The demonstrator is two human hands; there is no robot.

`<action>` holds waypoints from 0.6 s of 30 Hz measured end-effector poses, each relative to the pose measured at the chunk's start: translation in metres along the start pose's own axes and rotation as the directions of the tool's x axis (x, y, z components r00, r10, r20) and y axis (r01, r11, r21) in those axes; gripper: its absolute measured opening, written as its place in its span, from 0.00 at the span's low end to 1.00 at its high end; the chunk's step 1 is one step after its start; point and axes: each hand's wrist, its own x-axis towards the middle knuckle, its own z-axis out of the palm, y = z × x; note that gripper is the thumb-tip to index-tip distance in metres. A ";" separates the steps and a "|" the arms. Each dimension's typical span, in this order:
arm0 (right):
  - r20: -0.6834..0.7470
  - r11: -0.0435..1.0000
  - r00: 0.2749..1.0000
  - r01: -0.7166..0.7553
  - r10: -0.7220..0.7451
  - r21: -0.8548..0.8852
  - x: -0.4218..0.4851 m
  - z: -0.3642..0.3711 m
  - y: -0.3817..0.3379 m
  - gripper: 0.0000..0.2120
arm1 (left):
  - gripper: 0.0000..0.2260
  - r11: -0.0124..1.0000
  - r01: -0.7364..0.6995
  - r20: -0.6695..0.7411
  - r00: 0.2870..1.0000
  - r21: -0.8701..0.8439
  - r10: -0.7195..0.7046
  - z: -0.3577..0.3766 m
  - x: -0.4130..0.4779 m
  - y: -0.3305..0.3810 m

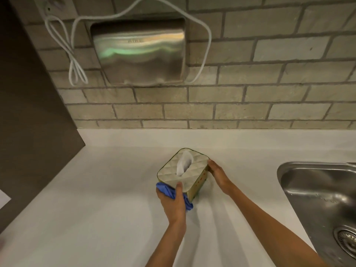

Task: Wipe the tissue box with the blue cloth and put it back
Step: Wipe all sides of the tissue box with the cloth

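Note:
A quilted cream tissue box (192,168) with a gold rim and a white tissue sticking out of its top stands on the white counter (107,199), slightly tilted. My left hand (174,203) presses a bunched blue cloth (165,190) against the box's near end, thumb resting on the top edge. My right hand (218,175) lies flat against the box's right side, fingertips at its far right corner.
A steel sink (317,193) with a drain is set into the counter at the right. On the brick wall behind hangs a steel hand dryer (140,53) with a looped white cord (75,72). A dark panel (28,122) borders the counter on the left.

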 end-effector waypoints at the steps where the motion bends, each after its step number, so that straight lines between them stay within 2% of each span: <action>1: -0.002 1.000 1.000 0.008 -0.008 0.014 -0.002 0.000 0.001 0.20 | 0.23 1.000 0.000 0.008 1.000 0.002 0.000 0.001 0.002 0.001; 6: -0.071 1.000 0.997 0.012 -0.012 0.004 -0.022 -0.013 0.012 0.10 | 0.25 0.992 0.055 0.026 0.998 0.117 -0.058 -0.001 0.021 0.007; 9: -0.100 0.997 0.995 0.019 -0.026 -0.073 -0.038 -0.015 0.012 0.03 | 0.21 0.983 0.059 0.009 0.998 0.176 -0.062 -0.003 0.033 0.014; 10: -0.122 0.994 0.992 0.020 -0.033 -0.103 -0.043 -0.014 0.011 0.04 | 0.20 0.978 0.061 -0.003 0.998 0.199 -0.062 -0.004 0.037 0.017; 13: -0.212 0.975 0.976 0.003 -0.051 -0.221 -0.055 -0.008 0.004 0.14 | 0.16 0.959 0.057 -0.039 0.998 0.277 -0.048 -0.009 0.047 0.028; 16: -0.278 0.945 0.959 -0.037 -0.059 -0.326 -0.065 -0.004 -0.006 0.22 | 0.11 0.945 0.024 -0.010 1.000 0.327 -0.021 -0.015 0.053 0.041; 18: -0.291 0.920 0.954 -0.055 -0.066 -0.389 -0.070 -0.003 -0.013 0.26 | 0.11 0.931 -0.002 0.027 1.000 0.366 -0.009 -0.019 0.055 0.046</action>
